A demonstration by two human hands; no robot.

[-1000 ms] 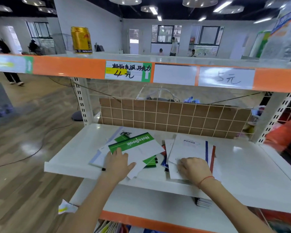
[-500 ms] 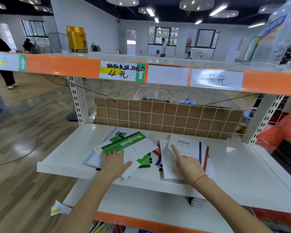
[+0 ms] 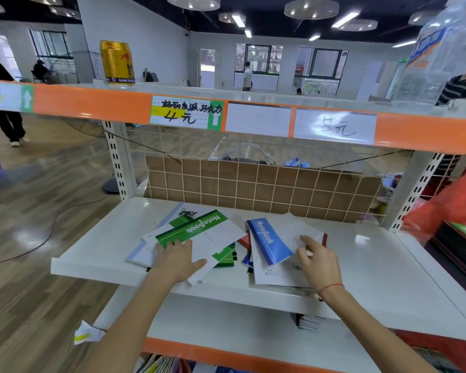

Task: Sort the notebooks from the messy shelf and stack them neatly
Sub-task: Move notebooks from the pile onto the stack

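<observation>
A messy heap of notebooks lies on the white middle shelf [image 3: 374, 265]. My left hand [image 3: 178, 259] rests flat on the left pile, whose top is a green-banded "NoteBook" [image 3: 199, 227] lying askew over white, pale blue and green ones. My right hand [image 3: 320, 262] pinches the white part of a blue-banded "NoteBook" [image 3: 269, 240], which is tilted up off the right pile. Under it lies a white notebook [image 3: 275, 273]. Red and blue edges [image 3: 244, 240] show between the two piles.
A wire grid with cardboard [image 3: 253, 184] closes the shelf's back. A small dark stack of notebooks [image 3: 308, 321] sits on the lower shelf. On the top shelf stand a gold can [image 3: 116, 63] and a plastic bottle [image 3: 439, 57]. An orange-sleeved person [image 3: 447, 205] is at the right.
My right hand went from pressing on the white notebook with its fingers to pinching a notebook whose blue band now faces up and is raised. My left hand stayed on the green pile.
</observation>
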